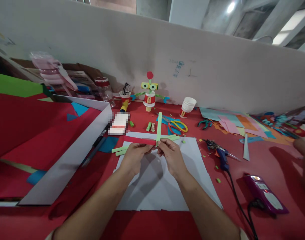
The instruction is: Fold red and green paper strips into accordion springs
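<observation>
Over the white paper sheets (pixel 165 186), my left hand (pixel 136 156) pinches a red paper strip (pixel 139 140) that lies sideways. My right hand (pixel 172 156) pinches the lower end of a light green paper strip (pixel 159 125), which points away from me. The two strips meet at a right angle between my fingertips; whether they are stuck together I cannot tell. Loose green strips (pixel 121 151) lie left of my left hand, and others (pixel 174 137) are just beyond my right hand. Two small folded paper springs (pixel 149 126) sit farther back.
Scissors (pixel 179 126) lie beyond the sheets. A paper-cup figure (pixel 149 99) and stacked cups (pixel 187 106) stand near the wall. At right are a glue gun (pixel 221 155), a purple power strip (pixel 266 195) and another person's hand (pixel 304 145). A white-sided box (pixel 67 166) is left.
</observation>
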Motion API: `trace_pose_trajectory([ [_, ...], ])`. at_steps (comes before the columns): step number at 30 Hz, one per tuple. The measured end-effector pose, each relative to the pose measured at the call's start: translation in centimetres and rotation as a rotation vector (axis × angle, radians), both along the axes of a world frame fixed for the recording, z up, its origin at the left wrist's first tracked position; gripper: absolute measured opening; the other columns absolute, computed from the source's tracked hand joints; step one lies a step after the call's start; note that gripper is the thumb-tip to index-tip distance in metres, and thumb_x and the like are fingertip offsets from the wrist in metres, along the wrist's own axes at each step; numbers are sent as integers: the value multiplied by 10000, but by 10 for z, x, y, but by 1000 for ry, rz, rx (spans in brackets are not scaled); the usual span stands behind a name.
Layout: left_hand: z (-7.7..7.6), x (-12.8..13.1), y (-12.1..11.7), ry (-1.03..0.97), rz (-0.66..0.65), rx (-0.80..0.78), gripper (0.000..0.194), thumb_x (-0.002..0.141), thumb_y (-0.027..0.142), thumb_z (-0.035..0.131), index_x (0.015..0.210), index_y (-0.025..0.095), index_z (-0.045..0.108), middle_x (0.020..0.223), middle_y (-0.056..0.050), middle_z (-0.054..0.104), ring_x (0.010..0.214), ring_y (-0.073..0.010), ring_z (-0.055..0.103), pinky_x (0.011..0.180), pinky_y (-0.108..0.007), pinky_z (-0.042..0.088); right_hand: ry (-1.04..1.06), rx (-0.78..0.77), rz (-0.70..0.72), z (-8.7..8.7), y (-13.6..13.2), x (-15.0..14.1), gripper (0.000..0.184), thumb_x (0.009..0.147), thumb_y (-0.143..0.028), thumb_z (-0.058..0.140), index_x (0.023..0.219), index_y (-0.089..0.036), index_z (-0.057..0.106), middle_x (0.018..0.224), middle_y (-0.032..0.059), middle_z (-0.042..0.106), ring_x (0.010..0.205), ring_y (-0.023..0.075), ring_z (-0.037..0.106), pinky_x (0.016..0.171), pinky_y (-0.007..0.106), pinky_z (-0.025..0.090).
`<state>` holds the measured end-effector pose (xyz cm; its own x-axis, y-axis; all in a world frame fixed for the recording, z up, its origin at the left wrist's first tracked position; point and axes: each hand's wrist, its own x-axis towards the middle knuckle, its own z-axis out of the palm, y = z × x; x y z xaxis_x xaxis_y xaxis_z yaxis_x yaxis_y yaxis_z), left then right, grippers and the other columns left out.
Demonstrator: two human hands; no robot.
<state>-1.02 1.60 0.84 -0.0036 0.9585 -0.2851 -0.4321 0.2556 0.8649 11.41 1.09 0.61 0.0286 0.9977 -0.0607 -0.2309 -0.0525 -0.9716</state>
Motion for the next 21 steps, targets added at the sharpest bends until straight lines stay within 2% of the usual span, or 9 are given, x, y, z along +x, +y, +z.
trace_pose_trajectory([
  [3,-1,1,-1,-9,-4,18,184,496,209,792,637,153,687,626,-21,662,602,-127,578,621,-262,428,16,23,9,-2,-2,-2,104,731,-275,634,727,-172,642,565,-39,565,524,90,473,521,222,368],
  [7,1,-2,0,25,-77,3,248,522,259,814,684,153,660,594,-6,628,537,-107,544,554,-243,400,37,18,-6,-5,-3,-4,93,703,-267,659,721,-176,651,596,-29,578,555,102,495,534,229,390],
  [15,6,-11,5,33,-138,42,288,517,233,823,741,161,657,632,1,633,596,-111,568,620,-247,429,53,-38,45,3,-2,-1,178,661,-300,704,788,-176,717,625,-8,610,565,107,499,549,245,413],
  [21,5,-7,5,-23,-106,39,360,523,235,824,833,149,662,679,10,637,586,-87,550,627,-239,421,132,-29,-4,2,-3,-2,124,628,-296,718,661,-177,704,596,-3,618,557,117,520,545,261,428],
])
